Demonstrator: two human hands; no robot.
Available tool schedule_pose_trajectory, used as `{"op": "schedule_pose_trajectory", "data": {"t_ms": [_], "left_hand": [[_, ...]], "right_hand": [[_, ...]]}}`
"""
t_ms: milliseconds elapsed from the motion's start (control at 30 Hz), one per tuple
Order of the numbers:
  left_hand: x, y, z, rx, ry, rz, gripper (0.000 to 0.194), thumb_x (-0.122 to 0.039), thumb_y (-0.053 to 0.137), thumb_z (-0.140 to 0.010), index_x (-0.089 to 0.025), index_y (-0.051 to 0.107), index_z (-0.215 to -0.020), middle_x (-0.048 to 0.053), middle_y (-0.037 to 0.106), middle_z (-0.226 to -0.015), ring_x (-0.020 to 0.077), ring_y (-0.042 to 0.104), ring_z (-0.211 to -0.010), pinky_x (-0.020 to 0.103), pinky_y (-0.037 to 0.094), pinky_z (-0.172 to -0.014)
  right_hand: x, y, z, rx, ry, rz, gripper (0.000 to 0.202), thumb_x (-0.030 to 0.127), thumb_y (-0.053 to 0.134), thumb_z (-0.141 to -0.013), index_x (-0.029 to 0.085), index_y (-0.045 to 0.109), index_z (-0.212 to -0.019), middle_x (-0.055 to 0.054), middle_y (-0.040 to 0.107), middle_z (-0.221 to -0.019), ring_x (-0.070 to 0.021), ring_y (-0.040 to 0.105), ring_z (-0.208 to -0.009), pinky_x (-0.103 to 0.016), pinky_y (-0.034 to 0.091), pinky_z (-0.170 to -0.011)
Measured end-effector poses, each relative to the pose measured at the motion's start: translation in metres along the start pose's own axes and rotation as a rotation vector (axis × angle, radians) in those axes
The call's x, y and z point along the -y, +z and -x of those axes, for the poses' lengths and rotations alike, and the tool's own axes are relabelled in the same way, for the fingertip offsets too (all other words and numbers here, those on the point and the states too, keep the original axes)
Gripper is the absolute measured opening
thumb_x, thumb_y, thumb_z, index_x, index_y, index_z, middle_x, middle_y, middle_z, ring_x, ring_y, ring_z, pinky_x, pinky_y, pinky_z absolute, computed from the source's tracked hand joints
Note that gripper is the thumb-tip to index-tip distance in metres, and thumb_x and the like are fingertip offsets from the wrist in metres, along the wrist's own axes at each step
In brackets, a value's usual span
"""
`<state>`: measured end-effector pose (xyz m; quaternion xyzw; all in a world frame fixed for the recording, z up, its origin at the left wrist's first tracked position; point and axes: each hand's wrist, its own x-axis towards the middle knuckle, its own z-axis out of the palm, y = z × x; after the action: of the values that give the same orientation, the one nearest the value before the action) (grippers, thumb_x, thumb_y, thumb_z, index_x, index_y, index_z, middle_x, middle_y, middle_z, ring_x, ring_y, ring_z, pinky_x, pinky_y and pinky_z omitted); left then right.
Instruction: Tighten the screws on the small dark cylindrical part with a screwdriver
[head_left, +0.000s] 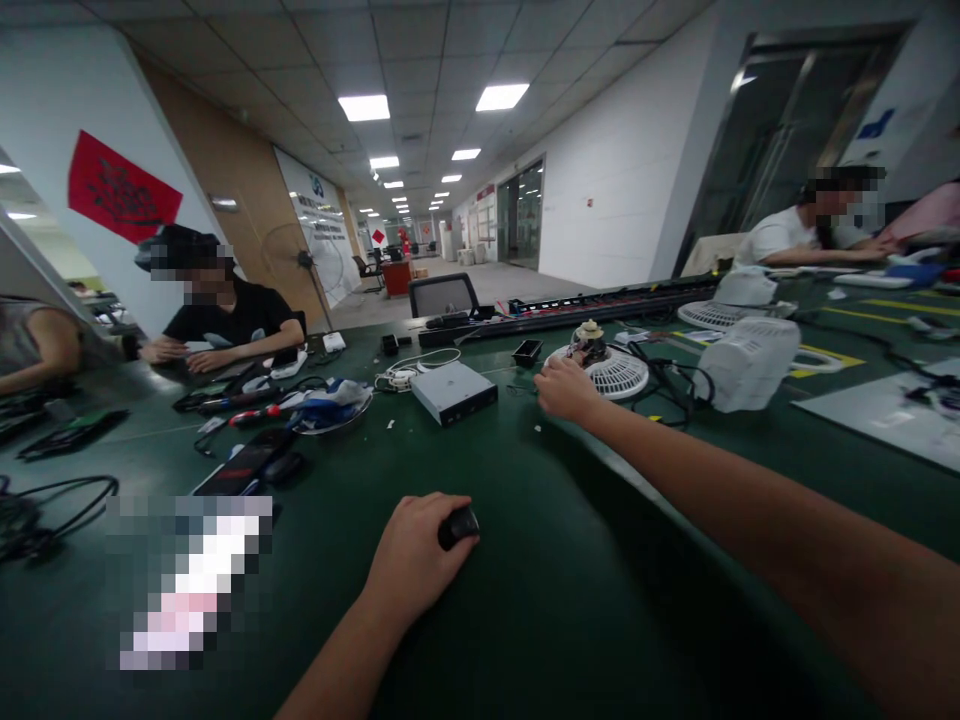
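Note:
My left hand (416,552) rests low over the green table, its fingers closed around a short black cylindrical object (459,527). Only the rounded end of that object shows; the palm hides the rest. Farther off, my right hand (566,389) reaches to the near left edge of a white fan grille (619,374), fingers curled on it. A bare motor with a cream-coloured top (589,335) stands up from the middle of this grille. My right fingertips are partly hidden from view.
A grey optical disc drive (454,391) lies between my hands, farther back. Left are a bowl with blue cloth (334,405), a black phone-like device (251,462) and cables. A white fan housing (750,365) stands right of the grille. People sit at both sides.

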<state>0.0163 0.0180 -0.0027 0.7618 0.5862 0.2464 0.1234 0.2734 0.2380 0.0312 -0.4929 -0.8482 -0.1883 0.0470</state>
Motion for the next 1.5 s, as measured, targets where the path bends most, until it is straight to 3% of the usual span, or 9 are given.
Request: {"op": "schedule_pose_trajectory", "data": {"t_ms": [200,333,533,633,833,1000,1200,1400,1500], "left_hand": [[-0.002,-0.002,-0.001,-0.016,0.002,-0.023,0.036,-0.030,0.069,-0.078,-0.027,0.068,-0.114,0.003,0.073,-0.107,0.0258,0.065,-0.099,0.045,0.047,-0.093],[-0.003,-0.003,-0.001,-0.027,0.010,-0.046,0.035,-0.029,0.070,-0.078,-0.026,0.068,-0.113,0.003,0.073,-0.106,0.0255,0.065,-0.098,0.044,0.047,-0.093],[-0.005,-0.002,-0.001,-0.052,0.001,-0.019,0.037,-0.026,0.073,-0.076,-0.026,0.067,-0.113,0.004,0.073,-0.108,0.0254,0.065,-0.100,0.043,0.049,-0.092],[-0.004,-0.001,0.001,-0.075,0.003,0.009,0.041,-0.024,0.076,-0.074,-0.027,0.067,-0.114,0.003,0.072,-0.110,0.0253,0.065,-0.102,0.041,0.051,-0.090],[-0.006,0.001,0.004,-0.102,0.142,0.074,0.038,-0.025,0.078,-0.073,-0.028,0.067,-0.109,0.001,0.073,-0.105,0.0230,0.066,-0.099,0.039,0.053,-0.088],[-0.007,-0.001,0.006,-0.087,0.196,0.099,0.042,-0.021,0.079,-0.072,-0.028,0.066,-0.111,0.000,0.072,-0.105,0.0207,0.066,-0.097,0.036,0.054,-0.086],[-0.010,-0.002,0.009,-0.050,0.277,0.117,0.043,-0.016,0.076,-0.075,-0.029,0.064,-0.114,0.000,0.071,-0.106,0.0202,0.064,-0.099,0.036,0.054,-0.087],[-0.011,-0.001,0.007,-0.059,0.230,0.115,0.035,-0.021,0.076,-0.075,-0.027,0.066,-0.108,0.002,0.072,-0.102,0.0216,0.065,-0.096,0.037,0.054,-0.085],[-0.009,-0.001,0.006,-0.093,0.186,0.104,0.031,-0.023,0.074,-0.076,-0.026,0.066,-0.106,0.002,0.072,-0.101,0.0219,0.066,-0.094,0.037,0.054,-0.083]], "right_hand": [[0.040,-0.045,0.053,-0.313,0.006,-0.349,0.028,0.017,0.047,-0.093,0.015,0.071,-0.108,-0.011,0.069,-0.102,-0.0272,0.051,-0.100,-0.040,0.037,-0.092],[0.081,-0.052,0.085,-0.303,0.060,-0.718,0.025,0.014,0.056,-0.091,0.021,0.071,-0.109,-0.007,0.069,-0.095,-0.0221,0.056,-0.090,-0.035,0.044,-0.080],[0.116,-0.049,0.110,-0.218,-0.136,-0.883,0.017,0.016,0.068,-0.085,0.025,0.076,-0.097,-0.004,0.072,-0.092,-0.0219,0.056,-0.090,-0.037,0.045,-0.080],[0.119,-0.051,0.117,-0.186,-0.125,-0.943,0.014,0.018,0.073,-0.081,0.023,0.076,-0.094,-0.004,0.072,-0.085,-0.0205,0.058,-0.085,-0.033,0.046,-0.073],[0.122,-0.045,0.123,-0.232,-0.327,-0.975,0.008,0.018,0.071,-0.084,0.023,0.075,-0.090,-0.002,0.071,-0.089,-0.0184,0.056,-0.088,-0.031,0.044,-0.078],[0.123,-0.044,0.122,-0.270,-0.257,-0.985,0.012,0.023,0.081,-0.074,0.019,0.073,-0.082,-0.001,0.069,-0.080,-0.0176,0.056,-0.083,-0.030,0.043,-0.075],[0.121,-0.052,0.125,-0.149,-0.223,-0.995,0.018,0.023,0.084,-0.069,0.018,0.072,-0.081,-0.002,0.067,-0.078,-0.0183,0.057,-0.083,-0.029,0.043,-0.071],[0.118,-0.054,0.123,-0.121,-0.226,-0.968,0.019,0.029,0.082,-0.072,0.019,0.071,-0.083,-0.002,0.068,-0.079,-0.0182,0.057,-0.082,-0.029,0.041,-0.070],[0.113,-0.075,0.127,-0.256,-0.301,-0.851,0.026,0.034,0.075,-0.078,0.017,0.069,-0.096,-0.003,0.068,-0.081,-0.0195,0.056,-0.082,-0.033,0.040,-0.074]]}}
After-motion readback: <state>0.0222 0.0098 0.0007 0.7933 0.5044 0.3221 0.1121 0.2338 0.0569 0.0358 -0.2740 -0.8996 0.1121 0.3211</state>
